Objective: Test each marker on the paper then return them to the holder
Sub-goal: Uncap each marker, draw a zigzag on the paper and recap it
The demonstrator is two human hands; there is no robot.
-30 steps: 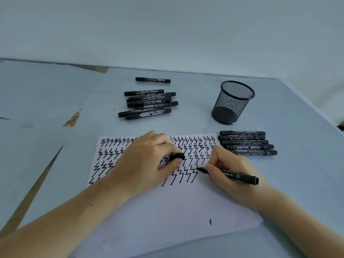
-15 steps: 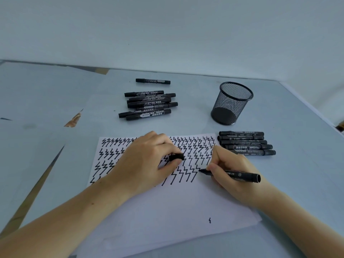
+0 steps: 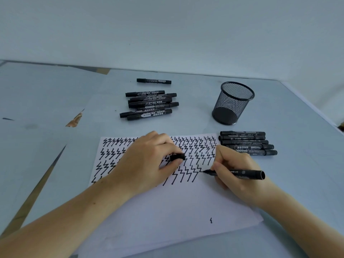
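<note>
Mid-test, frame centre: right hand point(image 3: 240, 175) pinching black marker point(image 3: 242, 173), tip on paper point(image 3: 167, 216); left hand point(image 3: 147, 162) pinching cap point(image 3: 177, 157). Next, probably: recapping, then mesh holder point(image 3: 232, 103), upper right.

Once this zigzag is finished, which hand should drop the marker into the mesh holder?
Probably the right hand. It already grips the marker, and the mesh holder stands on its side of the paper. The left hand pinches the cap, so it should recap first.
</note>
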